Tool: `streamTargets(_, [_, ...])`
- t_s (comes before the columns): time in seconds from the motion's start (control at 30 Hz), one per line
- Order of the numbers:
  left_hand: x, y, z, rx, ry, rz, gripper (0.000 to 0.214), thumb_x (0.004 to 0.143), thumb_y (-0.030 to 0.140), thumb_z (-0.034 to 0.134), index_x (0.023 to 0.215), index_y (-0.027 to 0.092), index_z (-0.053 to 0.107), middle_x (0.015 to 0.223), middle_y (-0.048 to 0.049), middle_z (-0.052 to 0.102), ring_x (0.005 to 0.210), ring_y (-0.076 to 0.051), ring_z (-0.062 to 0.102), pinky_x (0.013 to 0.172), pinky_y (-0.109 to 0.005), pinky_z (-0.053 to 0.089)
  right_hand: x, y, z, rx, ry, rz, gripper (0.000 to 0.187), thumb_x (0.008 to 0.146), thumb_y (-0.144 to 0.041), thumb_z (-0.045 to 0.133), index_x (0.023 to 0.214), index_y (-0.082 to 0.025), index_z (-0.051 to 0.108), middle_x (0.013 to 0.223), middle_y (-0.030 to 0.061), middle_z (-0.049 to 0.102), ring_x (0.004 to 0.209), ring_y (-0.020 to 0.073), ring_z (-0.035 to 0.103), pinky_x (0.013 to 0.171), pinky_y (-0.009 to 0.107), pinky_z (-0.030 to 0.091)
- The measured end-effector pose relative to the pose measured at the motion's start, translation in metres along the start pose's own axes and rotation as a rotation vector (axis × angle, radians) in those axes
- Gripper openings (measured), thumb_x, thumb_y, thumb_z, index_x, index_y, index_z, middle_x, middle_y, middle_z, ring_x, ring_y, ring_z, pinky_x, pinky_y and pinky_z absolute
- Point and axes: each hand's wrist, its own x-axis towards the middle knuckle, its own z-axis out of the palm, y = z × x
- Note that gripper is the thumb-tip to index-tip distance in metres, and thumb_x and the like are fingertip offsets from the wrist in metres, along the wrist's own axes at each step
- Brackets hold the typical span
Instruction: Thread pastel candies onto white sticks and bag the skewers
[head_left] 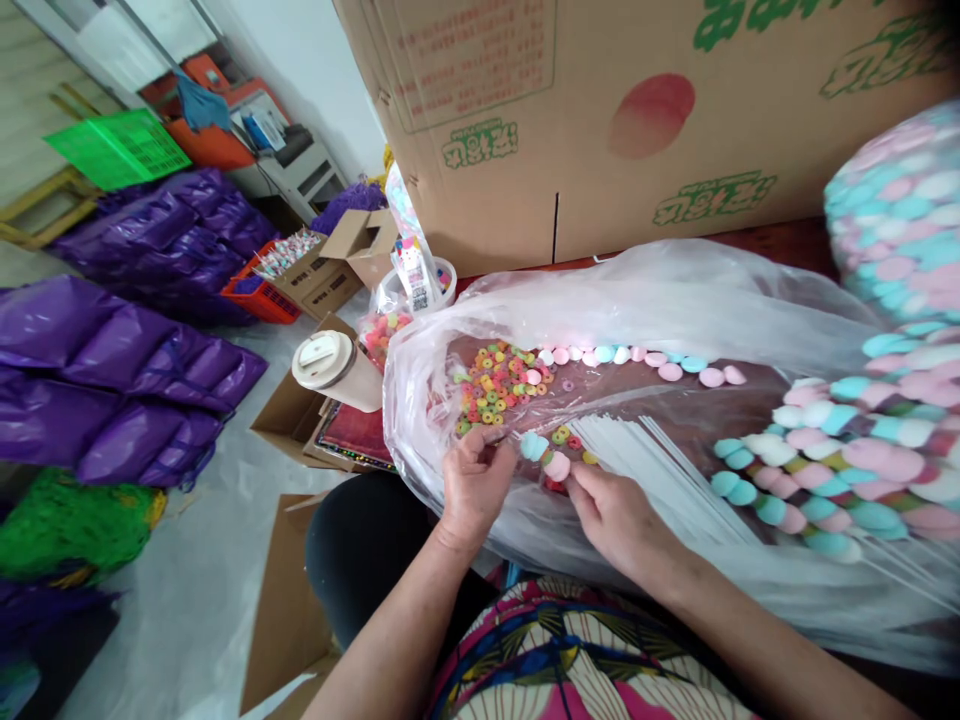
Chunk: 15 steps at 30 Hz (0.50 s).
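Observation:
My left hand [478, 478] is closed in a pinch at the left end of a short marshmallow skewer, whose blue piece [534, 446] shows between my hands. Closed on the skewer's other side, my right hand [613, 512] has its fingertips against a pink marshmallow [557, 466]. The thin stick itself is hard to make out. Just beyond my left hand lies a heap of colourful ring candies [495, 385]. White sticks [637, 460] lie in a bundle beside my right hand. Behind them runs a row of pink, white and blue marshmallows [604, 354].
Filled marshmallow skewers [847, 455] are piled at the right, below a big bag of marshmallows [900, 215]. Clear plastic sheeting [660, 285] surrounds the work area. A large carton [600, 120] stands behind. A lidded cup [337, 370] and purple bags [112, 380] are at the left.

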Motion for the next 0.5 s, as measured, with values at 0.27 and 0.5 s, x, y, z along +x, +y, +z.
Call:
streamTargets(0.27, [0.058,0.008,-0.014,0.44,-0.155,0.09,0.012,0.062,0.014,0.069,0.055,0.018,0.06,0.065,-0.0041,0.061,0.073,-0.021,0.06,0.068,-0.028,0.043,0.003,0.002,-0.014,0.256,-0.02,-0.013,0.038,0.092,-0.042,0.036,0.06,-0.021,0.044,0.049,-0.0035,0.046,0.047,0.0103,0.041,0.05,0.023,0.034])
streamTargets(0.5, [0.043,0.008,-0.023,-0.33,-0.3,-0.314,0.019,0.062,0.03,0.072,0.072,0.016,0.063,0.049,0.0022,0.058,0.042,-0.01,0.05,0.043,-0.021,0.036,0.003,0.002,-0.016,-0.019,-0.005,-0.088,0.03,0.091,-0.03,0.036,0.072,-0.02,0.057,0.058,0.0,0.055,0.05,0.0115,0.044,0.051,0.024,0.031])
